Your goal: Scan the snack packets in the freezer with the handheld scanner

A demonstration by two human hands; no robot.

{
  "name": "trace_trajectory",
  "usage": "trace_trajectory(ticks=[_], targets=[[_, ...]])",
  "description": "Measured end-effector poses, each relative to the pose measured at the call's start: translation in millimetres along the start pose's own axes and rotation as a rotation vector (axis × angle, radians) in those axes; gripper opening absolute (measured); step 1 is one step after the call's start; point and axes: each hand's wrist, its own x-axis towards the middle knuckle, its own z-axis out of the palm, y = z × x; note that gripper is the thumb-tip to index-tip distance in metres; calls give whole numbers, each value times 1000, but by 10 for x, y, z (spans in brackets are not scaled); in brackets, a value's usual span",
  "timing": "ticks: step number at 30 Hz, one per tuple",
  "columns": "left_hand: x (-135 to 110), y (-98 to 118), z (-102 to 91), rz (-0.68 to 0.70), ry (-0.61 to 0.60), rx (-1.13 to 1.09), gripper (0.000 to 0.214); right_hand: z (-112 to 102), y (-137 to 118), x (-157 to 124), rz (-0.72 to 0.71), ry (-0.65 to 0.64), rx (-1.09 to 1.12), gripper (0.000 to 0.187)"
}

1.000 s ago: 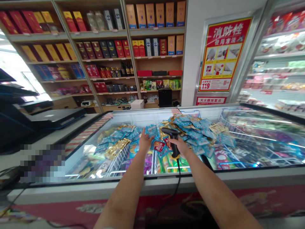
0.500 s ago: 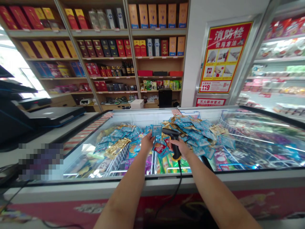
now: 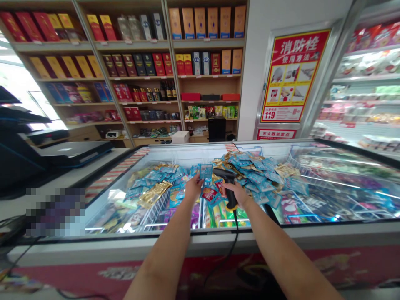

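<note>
Between the fingers of my left hand [image 3: 194, 186] is a small blue packet [image 3: 206, 171], held up with its flat side showing. My right hand [image 3: 236, 192] is wrapped round the handle of a black and yellow barcode scanner [image 3: 229, 183], whose head points left toward the packet. From the scanner's base a black cable [image 3: 235, 237] hangs over the freezer's front edge. Red packets [image 3: 208, 193] lie just below and between my hands. A heap of blue and gold packets [image 3: 256, 171] spreads to the right, and more blue packets [image 3: 159, 173] lie to the left.
The chest freezer [image 3: 125, 241] has a glass top and wire baskets [image 3: 156, 206] of frozen goods. On the left counter stands a flat black device [image 3: 78, 151]. Shelves of boxed bottles [image 3: 134, 64] line the back wall. A red poster [image 3: 296, 75] hangs at the right.
The view has shifted very slightly. Both hands, the blue packet and the barcode scanner stay in nearly the same place.
</note>
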Motion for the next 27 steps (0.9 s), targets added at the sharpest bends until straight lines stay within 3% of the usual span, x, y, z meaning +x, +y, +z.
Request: trace_trajectory(ticks=[8,13,19,23,27], targets=[[20,-41,27,-7,27,-52,29,9,7,1,7,21,12,24],[72,-111,62,-141,159,-328,13,35,-33,-14,26,33,13,26],[90,-143,-21,-318,505,-759,15,43,-45,-24,76,59,33,25],[107,-191,-188,-360,801,-807,17,29,-29,-16,69,57,29,25],[180,-327,-332,-372,973,-861,14,20,-23,-7,61,53,22,25]])
